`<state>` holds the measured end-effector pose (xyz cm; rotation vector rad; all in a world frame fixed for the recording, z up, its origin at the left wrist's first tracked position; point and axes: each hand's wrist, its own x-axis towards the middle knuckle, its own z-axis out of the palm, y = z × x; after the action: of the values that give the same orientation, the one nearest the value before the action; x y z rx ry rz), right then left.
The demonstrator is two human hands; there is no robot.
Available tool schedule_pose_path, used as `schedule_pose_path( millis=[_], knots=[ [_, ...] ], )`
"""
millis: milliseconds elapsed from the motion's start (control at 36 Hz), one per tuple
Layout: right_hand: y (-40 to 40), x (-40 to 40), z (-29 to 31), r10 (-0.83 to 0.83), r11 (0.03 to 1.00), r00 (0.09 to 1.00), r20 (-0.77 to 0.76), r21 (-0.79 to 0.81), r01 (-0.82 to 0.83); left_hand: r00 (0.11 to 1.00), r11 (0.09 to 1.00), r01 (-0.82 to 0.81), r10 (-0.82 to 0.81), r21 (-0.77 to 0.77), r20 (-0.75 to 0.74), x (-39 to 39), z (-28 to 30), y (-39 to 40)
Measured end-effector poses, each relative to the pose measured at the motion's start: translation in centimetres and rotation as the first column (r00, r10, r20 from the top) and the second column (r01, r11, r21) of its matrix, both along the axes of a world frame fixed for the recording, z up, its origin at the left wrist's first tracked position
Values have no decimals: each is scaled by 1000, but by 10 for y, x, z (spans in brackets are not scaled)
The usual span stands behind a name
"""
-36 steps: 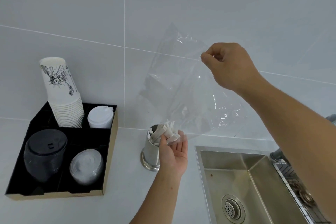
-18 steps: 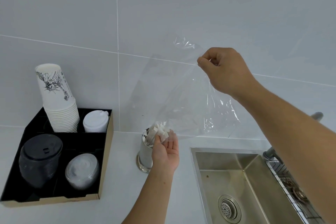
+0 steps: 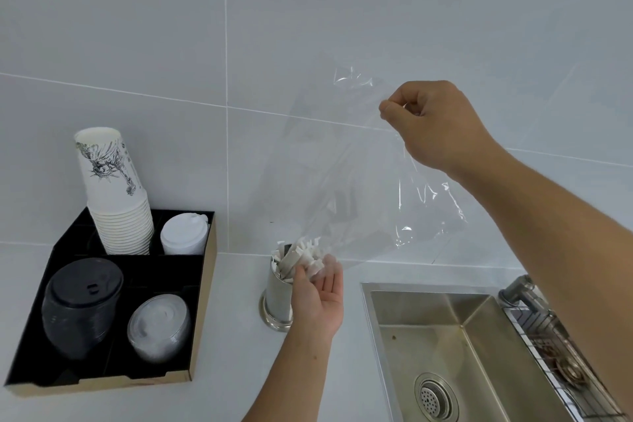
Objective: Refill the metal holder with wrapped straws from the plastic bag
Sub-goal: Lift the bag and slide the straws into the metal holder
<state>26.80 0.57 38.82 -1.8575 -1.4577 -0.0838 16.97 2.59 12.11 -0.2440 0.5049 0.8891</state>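
Wrapped straws [image 3: 301, 255] were packed into the metal holder [image 3: 278, 298] at 6 o'clock, near the sink [image 3: 445, 353] rim.
The clear, crinkled plastic bag [image 3: 359, 181] was pinched at 2 o'clock by the right hand [image 3: 435, 123]; straw tops were cupped loosely by the half-open left hand [image 3: 317, 301]. Bare counter [image 3: 233, 353] was left between holder and black tray [image 3: 202, 284].

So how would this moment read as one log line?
right hand: pinching plastic bag aloft | left hand: open at wrapped straws | metal holder: filled
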Motion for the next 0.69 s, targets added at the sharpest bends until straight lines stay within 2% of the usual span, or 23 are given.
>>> schedule_pose_path(
  millis=[194,694],
  knots=[
    [-16,0,9,-1,1000,1000,-5,19,1,1000,1000,24,-24,-14,17,-3,6,-10],
    [-76,15,29,-31,996,999,-36,85,34,998,993,60,-56,101,-42,-12,26,-42]
  ],
)
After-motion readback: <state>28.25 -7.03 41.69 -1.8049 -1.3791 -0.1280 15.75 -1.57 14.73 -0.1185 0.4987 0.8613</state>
